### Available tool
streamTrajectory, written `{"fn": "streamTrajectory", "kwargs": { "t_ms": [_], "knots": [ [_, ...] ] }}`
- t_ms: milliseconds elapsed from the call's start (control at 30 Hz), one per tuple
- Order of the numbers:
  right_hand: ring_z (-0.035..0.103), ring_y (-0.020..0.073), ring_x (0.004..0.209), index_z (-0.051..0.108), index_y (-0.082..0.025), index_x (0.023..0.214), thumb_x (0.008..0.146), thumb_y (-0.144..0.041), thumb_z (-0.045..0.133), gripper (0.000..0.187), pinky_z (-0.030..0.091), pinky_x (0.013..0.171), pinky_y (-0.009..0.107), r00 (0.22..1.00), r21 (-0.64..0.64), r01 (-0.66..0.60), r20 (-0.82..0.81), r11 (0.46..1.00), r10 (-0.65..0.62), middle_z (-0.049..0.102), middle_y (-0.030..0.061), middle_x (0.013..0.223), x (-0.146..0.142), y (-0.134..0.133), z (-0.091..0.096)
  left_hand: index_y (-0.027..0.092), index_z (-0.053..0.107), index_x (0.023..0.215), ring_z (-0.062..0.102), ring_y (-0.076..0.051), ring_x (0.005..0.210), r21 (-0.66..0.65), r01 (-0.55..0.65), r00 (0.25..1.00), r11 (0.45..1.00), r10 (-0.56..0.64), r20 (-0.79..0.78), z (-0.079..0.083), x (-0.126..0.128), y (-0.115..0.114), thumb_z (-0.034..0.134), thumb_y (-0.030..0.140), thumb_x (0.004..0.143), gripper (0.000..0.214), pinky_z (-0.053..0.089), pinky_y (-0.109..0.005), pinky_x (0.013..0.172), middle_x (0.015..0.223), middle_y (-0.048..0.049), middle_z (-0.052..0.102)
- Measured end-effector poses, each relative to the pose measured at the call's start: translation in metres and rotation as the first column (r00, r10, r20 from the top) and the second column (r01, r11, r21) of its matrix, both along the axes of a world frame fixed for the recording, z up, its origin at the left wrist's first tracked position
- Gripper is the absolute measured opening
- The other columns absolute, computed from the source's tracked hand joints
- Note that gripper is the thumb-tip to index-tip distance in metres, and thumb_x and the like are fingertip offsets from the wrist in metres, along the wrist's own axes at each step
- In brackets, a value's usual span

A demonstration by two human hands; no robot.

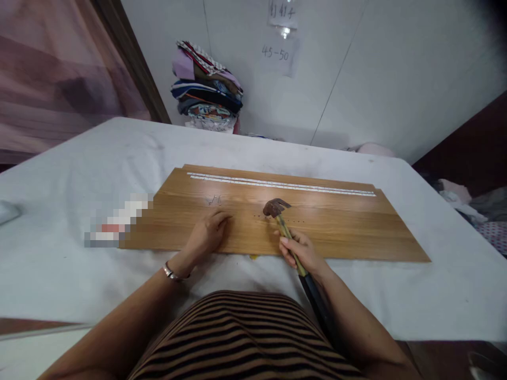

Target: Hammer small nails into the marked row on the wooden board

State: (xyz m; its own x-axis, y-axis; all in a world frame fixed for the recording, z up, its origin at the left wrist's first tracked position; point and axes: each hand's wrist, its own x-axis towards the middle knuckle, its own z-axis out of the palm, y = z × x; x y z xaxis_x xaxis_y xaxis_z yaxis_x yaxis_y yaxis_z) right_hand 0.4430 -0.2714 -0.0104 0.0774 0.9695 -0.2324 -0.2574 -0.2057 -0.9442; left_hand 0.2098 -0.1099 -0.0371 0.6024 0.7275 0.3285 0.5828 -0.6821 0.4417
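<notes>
My right hand (299, 250) is closed round the handle of a claw hammer (283, 227). Its rusty head is over the middle of the wooden board (356, 232), claw pointing right. A row of small dark marks or nail heads runs across the board by the hammer head, partly hidden by it. My left hand (209, 229) rests at the board's front left, fingers curled and pressed together; whatever they may hold is too small to make out. Several loose nails (214, 200) lie just beyond it.
Two white measuring strips (277, 184) lie along the board's far side. The board rests on a white-covered table or bed (59, 274). Folded clothes (208, 87) are stacked by the wall at the back. A blurred-out item (119, 224) lies at the board's left edge.
</notes>
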Motion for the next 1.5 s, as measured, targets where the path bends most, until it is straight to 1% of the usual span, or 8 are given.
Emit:
{"fn": "streamTrajectory", "kwargs": {
  "t_ms": [167,367,500,633,767,1067,1333,1500],
  "knots": [
    [0.034,0.0034,0.030,0.057,-0.015,0.099,0.078,-0.044,0.064,0.037,0.026,0.030,0.017,1.000,0.027,-0.014,0.002,1.000,0.014,0.050,-0.0088,0.053,0.000,0.001,-0.007,0.017,0.066,0.091,0.062,-0.023,0.094,0.001,-0.101,0.980,0.995,0.100,-0.172,0.015,0.000,-0.004,0.044,0.029,0.091,0.025,0.050,-0.035,0.085,0.100,-0.0095,0.067],
    [0.034,0.0038,0.030,0.056,-0.015,0.098,0.078,-0.044,0.065,0.036,0.026,0.030,0.018,0.999,0.018,-0.034,0.031,0.999,0.033,0.051,-0.0087,0.053,0.000,0.003,-0.009,0.017,0.069,0.089,0.064,-0.024,0.094,-0.026,-0.126,0.919,0.992,0.107,-0.381,0.032,0.003,-0.006,0.044,0.023,0.090,0.026,0.049,-0.034,0.081,0.099,-0.0094,0.068],
    [0.034,0.0036,0.030,0.056,-0.015,0.099,0.077,-0.044,0.065,0.038,0.027,0.029,0.017,0.999,0.024,-0.030,0.023,0.999,0.030,0.051,-0.0090,0.053,-0.001,0.003,-0.007,0.015,0.070,0.093,0.065,-0.025,0.094,-0.022,-0.086,0.892,0.996,0.067,-0.446,0.035,0.005,-0.007,0.040,0.017,0.091,0.030,0.049,-0.034,0.082,0.100,-0.0108,0.068],
    [0.035,0.0031,0.030,0.056,-0.015,0.097,0.077,-0.045,0.065,0.037,0.027,0.030,0.017,0.999,0.027,-0.020,0.037,0.999,0.019,0.052,-0.0086,0.055,-0.001,0.003,-0.009,0.013,0.070,0.090,0.066,-0.025,0.086,-0.016,-0.035,0.862,0.999,0.022,-0.507,0.042,0.006,-0.005,0.041,0.013,0.089,0.028,0.049,-0.034,0.077,0.095,-0.0131,0.068],
    [0.036,0.0034,0.030,0.056,-0.015,0.095,0.074,-0.046,0.067,0.039,0.027,0.029,0.017,0.999,0.008,-0.014,0.052,1.000,0.014,0.051,-0.0087,0.055,0.001,0.005,-0.011,0.012,0.069,0.089,0.067,-0.025,0.083,-0.037,0.049,0.821,0.998,-0.061,-0.567,0.050,0.009,0.002,0.043,0.009,0.086,0.026,0.049,-0.034,0.074,0.090,-0.0147,0.069],
    [0.035,0.0034,0.030,0.056,-0.016,0.095,0.074,-0.047,0.067,0.039,0.027,0.028,0.017,0.999,0.025,-0.019,0.045,1.000,0.018,0.051,-0.0088,0.055,0.000,0.006,-0.016,0.009,0.067,0.089,0.067,-0.025,0.085,0.014,0.203,0.746,0.979,-0.145,-0.650,0.048,0.013,0.012,0.041,0.007,0.088,0.025,0.049,-0.032,0.073,0.091,-0.0155,0.070],
    [0.035,0.0032,0.029,0.056,-0.015,0.096,0.073,-0.047,0.068,0.041,0.026,0.028,0.016,0.999,0.025,-0.005,0.035,1.000,0.004,0.051,-0.0089,0.054,-0.002,0.004,-0.011,0.007,0.067,0.094,0.067,-0.026,0.085,0.001,0.222,0.716,0.975,-0.163,-0.679,0.049,0.016,0.013,0.037,0.005,0.086,0.031,0.049,-0.033,0.072,0.090,-0.0180,0.070],
    [0.035,0.0034,0.028,0.056,-0.015,0.097,0.071,-0.048,0.068,0.043,0.025,0.028,0.016,1.000,-0.003,-0.002,0.031,1.000,0.003,0.051,-0.0092,0.053,-0.001,0.006,-0.011,0.009,0.066,0.088,0.066,-0.025,0.075,-0.063,0.196,0.747,0.979,-0.191,-0.637,0.049,0.015,0.019,0.041,0.011,0.086,0.025,0.047,-0.032,0.068,0.086,-0.0163,0.070]
  ]
}}
